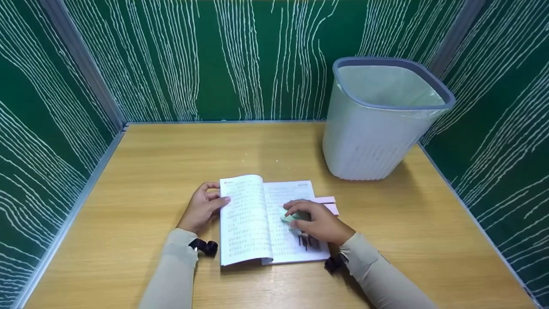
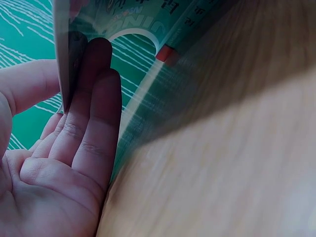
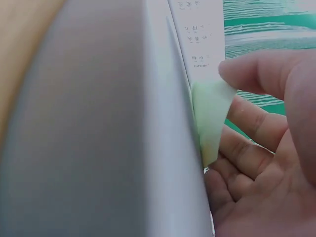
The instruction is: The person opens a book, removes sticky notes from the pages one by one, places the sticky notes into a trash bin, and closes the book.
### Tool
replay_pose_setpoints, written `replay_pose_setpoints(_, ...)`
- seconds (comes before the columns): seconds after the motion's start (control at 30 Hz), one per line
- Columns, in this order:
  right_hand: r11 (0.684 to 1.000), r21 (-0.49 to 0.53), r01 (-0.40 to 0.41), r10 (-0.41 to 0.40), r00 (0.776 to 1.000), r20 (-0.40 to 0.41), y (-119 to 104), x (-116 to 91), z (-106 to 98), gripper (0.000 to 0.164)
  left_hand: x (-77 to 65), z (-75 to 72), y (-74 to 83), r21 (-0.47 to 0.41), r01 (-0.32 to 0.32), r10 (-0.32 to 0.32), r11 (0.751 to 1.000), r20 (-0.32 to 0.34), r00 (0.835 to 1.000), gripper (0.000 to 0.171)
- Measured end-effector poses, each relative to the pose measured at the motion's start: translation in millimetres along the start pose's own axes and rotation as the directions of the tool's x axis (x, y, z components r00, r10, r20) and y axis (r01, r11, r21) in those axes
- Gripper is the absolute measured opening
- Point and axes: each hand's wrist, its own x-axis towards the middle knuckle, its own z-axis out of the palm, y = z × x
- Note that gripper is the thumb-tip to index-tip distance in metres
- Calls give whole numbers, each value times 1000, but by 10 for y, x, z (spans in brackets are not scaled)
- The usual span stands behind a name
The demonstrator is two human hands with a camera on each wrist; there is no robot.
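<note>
An open book (image 1: 244, 223) with lines of small print lies on the table, its left-hand pages raised in a curve. My left hand (image 1: 201, 208) grips the outer edge of those pages, thumb on top and fingers behind. The left wrist view shows the green printed cover (image 2: 143, 19) beyond these fingers. Over the right-hand page, my right hand (image 1: 319, 221) pinches a pale green sticky note (image 3: 212, 113) between thumb and fingers. The note stands angled up from the page. A small dark picture (image 1: 306, 241) shows on the paper below the right palm.
Two pink strips (image 1: 326, 200) stick out from the book's right edge. A tall white bin (image 1: 364, 137) with a blue-grey rim and a liner stands at the back right. Green panels (image 1: 296, 56) with white wavy lines border the wooden table (image 1: 180, 150). Tiny white specks lie behind the book.
</note>
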Motion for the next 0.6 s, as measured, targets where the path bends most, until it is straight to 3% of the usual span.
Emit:
replay_pose_setpoints(0.37,980,197,-38,44,999,-29,89,18,-51,11,-13,3,7,9,9,-9,1000,-6,1000,49)
replay_pose_setpoints(0.6,970,233,-69,78,996,-30,114,31,-55,13,-25,7,18,6,7,-7,1000,-6,1000,50)
